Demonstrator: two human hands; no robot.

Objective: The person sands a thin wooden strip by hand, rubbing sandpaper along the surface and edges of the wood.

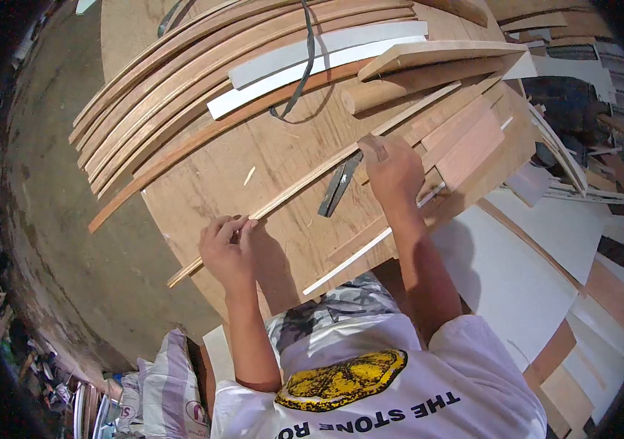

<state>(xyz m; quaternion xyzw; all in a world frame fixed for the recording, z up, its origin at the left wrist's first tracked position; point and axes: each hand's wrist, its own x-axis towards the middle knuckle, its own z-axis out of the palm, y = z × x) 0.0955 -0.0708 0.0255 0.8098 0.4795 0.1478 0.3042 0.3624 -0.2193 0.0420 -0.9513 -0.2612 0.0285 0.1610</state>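
A long, thin wooden strip (304, 186) lies diagonally across the plywood tabletop (217, 175), its near left end reaching past the edge. My left hand (228, 247) pinches the strip near that end, thumb and fingers closed. Farther along, my right hand (394, 170) is closed on the same strip, its fingertips partly hidden. Just left of my right wrist lies a dark, narrow tool (339, 186) with two long parts; its kind is unclear. A small wood splinter (250, 175) rests on the plywood beyond the strip.
Long wooden mouldings (202, 69) and white strips (319, 77) are stacked at the far side, with a black strap (309, 58) across them. A round wooden pole (414, 86) and flat boards (465, 143) lie to the right. White panels (505, 278) and sacks (173, 384) are below.
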